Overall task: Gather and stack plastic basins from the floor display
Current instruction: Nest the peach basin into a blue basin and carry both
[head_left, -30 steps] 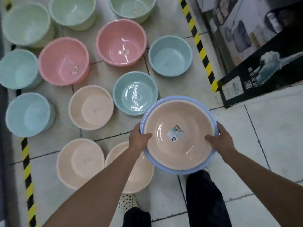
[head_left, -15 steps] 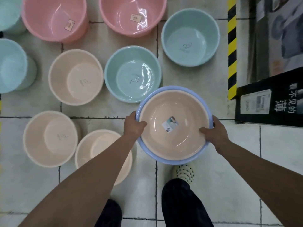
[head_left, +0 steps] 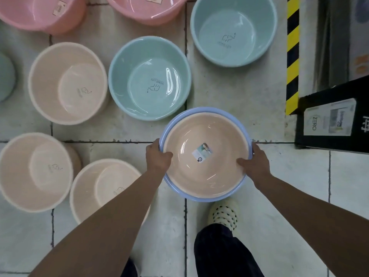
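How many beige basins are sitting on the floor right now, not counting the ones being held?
3: one beige basin beside the teal one, another at the left edge, and a third partly under the left forearm. More may lie out of frame.

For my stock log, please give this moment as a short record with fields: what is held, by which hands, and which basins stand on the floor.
held: peach basin nested inside blue basin
left hand: grip on the left rim
right hand: grip on the right rim
label: sticker inside the peach basin
floor, cream basins: three, left of the stack
floor, teal basins: two full, one partly cut off
floor, pink basins: two, cut off at top edge
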Demonstrator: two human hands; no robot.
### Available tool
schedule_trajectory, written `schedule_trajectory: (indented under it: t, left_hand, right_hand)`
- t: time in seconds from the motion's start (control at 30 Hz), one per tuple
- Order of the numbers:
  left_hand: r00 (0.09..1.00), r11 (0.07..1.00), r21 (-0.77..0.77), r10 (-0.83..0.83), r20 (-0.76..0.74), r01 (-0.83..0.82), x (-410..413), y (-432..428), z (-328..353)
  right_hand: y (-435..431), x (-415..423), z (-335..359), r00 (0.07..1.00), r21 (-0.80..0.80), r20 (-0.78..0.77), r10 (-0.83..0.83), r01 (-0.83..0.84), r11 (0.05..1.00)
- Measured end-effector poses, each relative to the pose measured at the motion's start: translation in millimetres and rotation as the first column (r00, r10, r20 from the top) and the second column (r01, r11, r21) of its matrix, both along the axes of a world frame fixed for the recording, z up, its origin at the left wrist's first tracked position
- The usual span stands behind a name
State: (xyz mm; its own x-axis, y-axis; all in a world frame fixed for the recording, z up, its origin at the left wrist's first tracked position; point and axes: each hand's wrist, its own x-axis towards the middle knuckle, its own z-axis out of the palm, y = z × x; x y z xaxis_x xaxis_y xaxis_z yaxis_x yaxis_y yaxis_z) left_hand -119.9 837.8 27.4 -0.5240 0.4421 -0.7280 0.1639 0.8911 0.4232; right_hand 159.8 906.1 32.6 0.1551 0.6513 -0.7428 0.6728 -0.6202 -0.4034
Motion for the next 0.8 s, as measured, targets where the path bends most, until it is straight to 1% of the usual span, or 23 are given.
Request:
schedule_trajectory:
  t: [0.13,0.3,0.4,0.47,0.57,0.63,0.7,0.8]
  left_hand:
    - [0.999,0.998,0.055,-0.029,0.033,0.027,6.5,2.9,-4.8]
    - [0.997,0.998,0.054,-0.045,0.058,0.042,4.3,8.8,-20.6]
    - [0.997,0.998,0.059,-0.027,0.072,0.023,4.3,6.1,-30.4]
    - [0.996,0.996,0.087,-0.029,0.079,0.022,3.3,4.2,-35.3]
    - [0.992,0.991,0.128,-0.044,0.121,0.028,0.3,4.1,-40.1]
    - [0.988,0.996,0.090,-0.024,0.151,0.010,-3.0,6.1,-42.3]
    - [0.984,0.999,0.017,0.044,0.174,-0.048,-8.0,7.1,-41.9]
    - [0.972,0.990,-0.028,0.142,0.188,-0.139,-16.4,-3.5,-28.7]
  right_hand:
    - [-9.6,2.4,-14.0,0.999,0.009,0.019,-0.046,0.046,0.999]
    - [-17.2,5.8,-32.7,0.994,-0.014,0.016,-0.109,0.109,0.994]
    - [-25.2,5.8,-40.6,0.985,-0.001,-0.022,-0.172,0.172,0.985]
    - [-29.7,5.9,-46.1,0.974,0.007,-0.053,-0.220,0.221,0.975]
    - [-32.3,5.4,-51.5,0.966,0.001,-0.065,-0.250,0.250,0.968]
    - [-32.0,5.2,-50.3,0.969,-0.025,-0.049,-0.241,0.240,0.970]
    - [-32.1,4.6,-44.4,0.980,-0.042,-0.027,-0.195,0.194,0.980]
    - [-35.0,-2.2,-22.4,0.990,0.001,-0.040,-0.139,0.139,0.990]
